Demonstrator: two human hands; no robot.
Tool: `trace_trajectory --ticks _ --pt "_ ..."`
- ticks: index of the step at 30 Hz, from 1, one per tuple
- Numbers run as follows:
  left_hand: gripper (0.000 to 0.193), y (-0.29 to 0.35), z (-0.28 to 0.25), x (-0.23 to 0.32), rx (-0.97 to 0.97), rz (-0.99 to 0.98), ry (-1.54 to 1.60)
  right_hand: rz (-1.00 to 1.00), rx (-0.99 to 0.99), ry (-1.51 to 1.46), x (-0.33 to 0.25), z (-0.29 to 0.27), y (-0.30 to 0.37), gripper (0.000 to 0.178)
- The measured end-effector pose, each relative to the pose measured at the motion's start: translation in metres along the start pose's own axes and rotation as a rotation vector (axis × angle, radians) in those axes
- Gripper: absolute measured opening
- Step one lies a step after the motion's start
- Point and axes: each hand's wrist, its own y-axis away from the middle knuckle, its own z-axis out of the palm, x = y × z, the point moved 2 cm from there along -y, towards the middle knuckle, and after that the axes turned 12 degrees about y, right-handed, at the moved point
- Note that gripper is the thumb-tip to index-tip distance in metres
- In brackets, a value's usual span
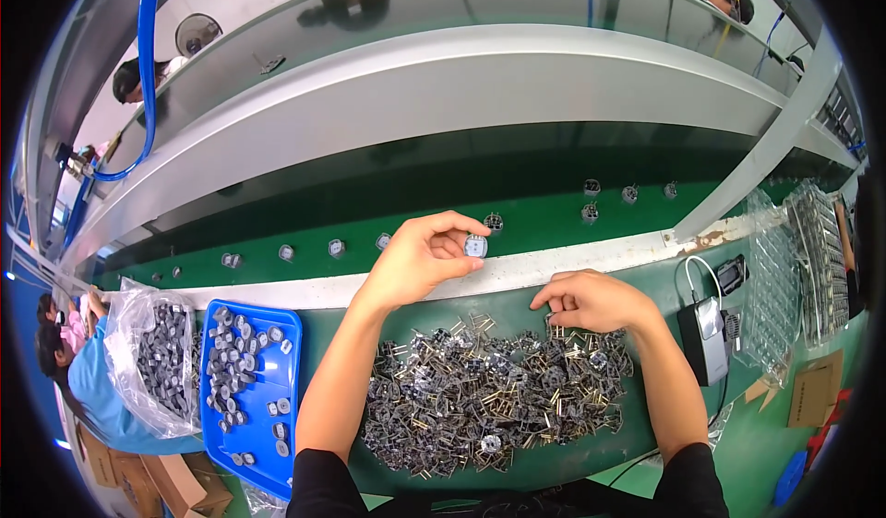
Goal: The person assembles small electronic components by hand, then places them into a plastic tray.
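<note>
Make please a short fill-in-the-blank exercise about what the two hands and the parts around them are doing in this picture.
1. The left hand holds a small round part above the white ____ of the belt.
2. The right hand reaches into the ____ of metal-legged parts.
3. The tray left of the pile is ____ in colour.
4. The conveyor belt is ____ in colour.

Missing words: edge; pile; blue; green

Parts heap (489, 398) crowding bench; belt (554, 223) open
</note>
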Motion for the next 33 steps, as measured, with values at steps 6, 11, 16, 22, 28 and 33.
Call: trace_trajectory --ticks 6,11,16,22,28,33 --pt "0.035 -0.004 0.009 -0.008 0.023 0.031 0.147 -0.157 0.226 -0.071 0.005 0.001 0.001 0.014" --pt "0.040 -0.001 0.028 -0.012 -0.014 0.075 0.056 -0.141 0.480 -0.594 0.001 0.015 -0.004 0.012" --pt "0.046 0.007 0.053 -0.004 0.009 0.029 -0.172 -0.351 0.902 -0.397 -0.021 0.022 -0.005 0.019" --pt "0.045 0.010 0.060 -0.006 -0.011 0.041 -0.240 -0.328 1.000 -0.188 -0.036 0.028 -0.002 0.015" --pt "0.041 0.012 0.063 -0.009 -0.009 0.048 -0.230 -0.261 1.025 -0.092 -0.042 0.033 -0.002 0.012" --pt "0.030 0.006 0.056 -0.015 -0.129 -0.021 0.119 -0.223 1.036 0.037 -0.033 0.032 0.000 0.013"
